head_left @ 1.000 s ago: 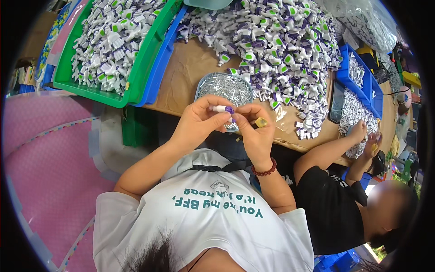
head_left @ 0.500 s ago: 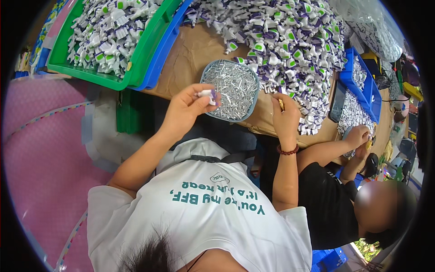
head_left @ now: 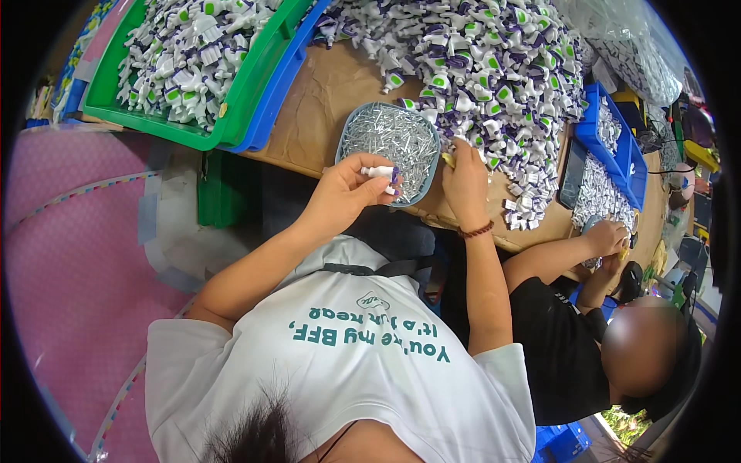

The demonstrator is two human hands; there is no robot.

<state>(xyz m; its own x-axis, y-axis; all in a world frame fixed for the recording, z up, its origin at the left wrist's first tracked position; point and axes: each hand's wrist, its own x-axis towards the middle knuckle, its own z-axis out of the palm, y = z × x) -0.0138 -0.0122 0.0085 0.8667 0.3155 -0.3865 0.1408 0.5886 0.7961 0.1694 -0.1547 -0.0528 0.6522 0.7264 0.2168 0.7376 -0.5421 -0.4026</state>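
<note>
My left hand (head_left: 345, 194) is closed around a small white-and-purple plastic figure part (head_left: 380, 173), held over the near left rim of a blue-grey tub (head_left: 344, 151). Short silvery metal pins (head_left: 392, 135) fill that tub. On its right side, my right hand (head_left: 466, 185) has its fingers drawn together at the near edge of a big heap of white, purple and green figure parts (head_left: 494, 85). Something yellowish (head_left: 448, 160) shows at those fingertips; whether it is held or worn cannot be made out, and the hand's back hides the rest.
Upper left, a green tray (head_left: 174, 137) full of similar parts sits in a blue crate (head_left: 266, 127). Another person's hands (head_left: 610, 241) work at the right, near a blue divided bin (head_left: 617, 166) and small white parts (head_left: 598, 197). Brown paper (head_left: 297, 116) covers the tabletop.
My left hand has moved right with the white-and-purple part, which now points differently. My right hand has shifted up and left, from the tub's lower right toward the heap's edge.
</note>
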